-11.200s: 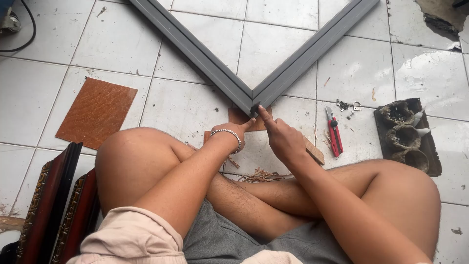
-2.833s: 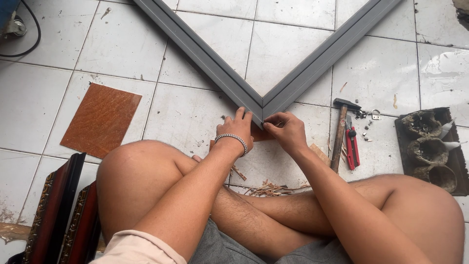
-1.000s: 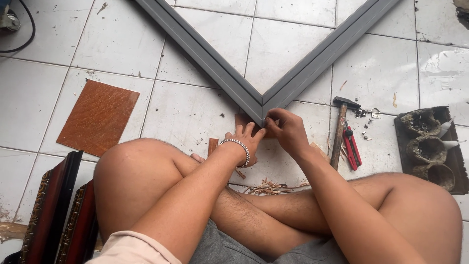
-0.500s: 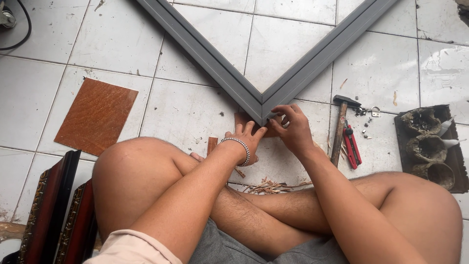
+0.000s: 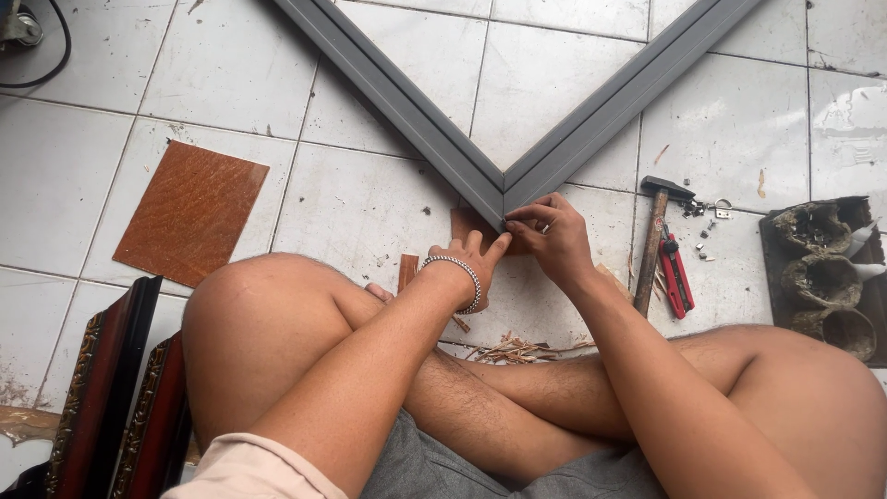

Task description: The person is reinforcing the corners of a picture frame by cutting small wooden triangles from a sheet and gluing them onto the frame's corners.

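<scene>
Leftmost, two dark carved frame mouldings [image 5: 111, 407] propped by the knee, and a brown textured board [image 5: 191, 212] flat on the tiled floor [image 5: 231, 83], kept out of the way. Centrally, grey frame corner [image 5: 504, 180] lying on the floor, mitre pointing toward the lap for easy reach. Left hand [image 5: 467, 263], braceleted, loosely open, fingertips pressed up at the joint to steady it. Right hand [image 5: 550, 236] pinched tight at the corner tip; something small in its grip, impossible to identify. Rightward, hammer [image 5: 654, 240], red utility knife [image 5: 674, 277] and dark moulded tray [image 5: 822, 277] parked within arm's reach.
</scene>
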